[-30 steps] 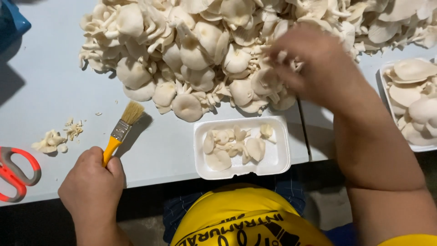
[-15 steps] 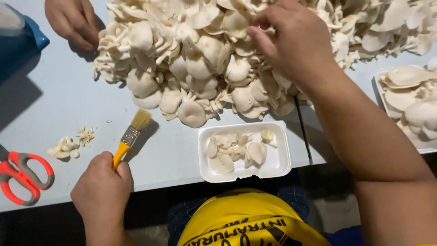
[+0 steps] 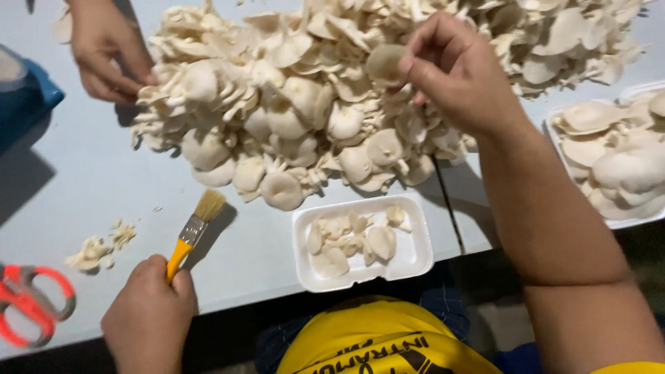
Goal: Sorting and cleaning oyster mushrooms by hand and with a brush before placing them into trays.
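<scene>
1. Pale grey counter (image 3: 83, 187), heaped with oyster mushrooms (image 3: 298, 118) across the top.
2. Far left: red-handled scissors (image 3: 31, 301) lying flat near the edge, a blue container (image 3: 24, 93) above, trimmed scraps (image 3: 100, 246) just beside.
3. Another person's hand (image 3: 104, 52) touching the heap's left side.
4. Left hand (image 3: 149, 318), fingers wrapped shut round a yellow-handled brush (image 3: 192, 232), bristles tilted up toward the heap, seemingly kept ready.
5. White foam tray (image 3: 415, 260) at the near edge, partly filled with pieces.
6. Right hand (image 3: 457, 76) raised over the heap, fingers pinched on a single mushroom cap (image 3: 384, 62), apparently for a closer look.
7. Second tray (image 3: 554, 128) at far right, piled full.
</scene>
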